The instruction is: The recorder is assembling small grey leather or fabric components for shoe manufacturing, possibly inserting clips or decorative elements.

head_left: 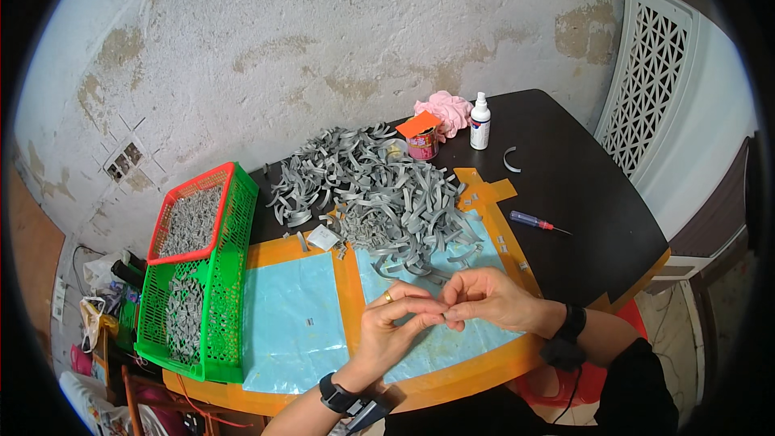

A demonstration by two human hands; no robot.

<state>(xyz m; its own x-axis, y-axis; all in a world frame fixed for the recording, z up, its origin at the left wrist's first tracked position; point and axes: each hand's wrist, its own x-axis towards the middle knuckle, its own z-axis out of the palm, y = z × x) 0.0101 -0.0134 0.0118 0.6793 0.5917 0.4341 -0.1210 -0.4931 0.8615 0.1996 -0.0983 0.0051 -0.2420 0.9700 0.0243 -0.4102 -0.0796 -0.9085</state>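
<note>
My left hand [395, 324] and my right hand [491, 300] meet fingertip to fingertip over the blue sheet [295, 319] near the table's front edge. Both are closed in a pinch. Whatever sits between the fingertips is tiny and mostly hidden, with only a dark speck showing. Just beyond the hands rises a large heap of curved grey strips [420, 210]. Smaller grey pieces [363, 230] are mixed into its near left side. One tiny grey piece [309, 322] lies alone on the sheet, left of my left hand.
A green basket [222, 291] and a red basket [228, 214], both holding small grey pieces, stand at left. Behind the heap are a tin [421, 145], pink cloth [446, 111] and white spray bottle [479, 123]. A screwdriver [533, 220] lies at right. Orange tape [349, 307] borders the sheet.
</note>
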